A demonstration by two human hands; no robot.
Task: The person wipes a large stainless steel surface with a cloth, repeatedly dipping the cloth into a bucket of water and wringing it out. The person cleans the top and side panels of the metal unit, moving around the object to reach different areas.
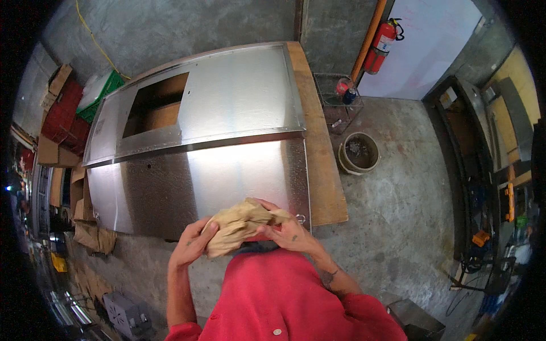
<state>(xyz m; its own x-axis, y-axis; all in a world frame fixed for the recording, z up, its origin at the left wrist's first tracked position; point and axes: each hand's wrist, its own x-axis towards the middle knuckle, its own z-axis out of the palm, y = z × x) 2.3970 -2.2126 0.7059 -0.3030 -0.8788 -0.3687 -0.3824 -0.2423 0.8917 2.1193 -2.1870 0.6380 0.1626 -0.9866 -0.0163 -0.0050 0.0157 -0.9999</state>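
Close in front of my red shirt, both hands hold a crumpled tan cloth [242,224]. My left hand [192,242] grips its left end, with the thumb on top. My right hand [289,232] is closed on the other end, the fingers partly behind the folds. Just beyond lies a shiny sheet-metal panel [239,170] on a wooden table [330,199]. Behind it, a second metal panel [242,91] has raised edges and a rectangular cutout that shows wood beneath. A small ring-shaped piece [300,218] sits at the near panel's right front corner.
A round bucket [359,153] with debris stands on the concrete floor, right of the table. Behind it is a wire rack [341,105]; a red fire extinguisher [382,46] hangs beyond. Green [101,96] and red crates [63,116] and cardboard crowd the left. A dark shelf [469,142] lines the right.
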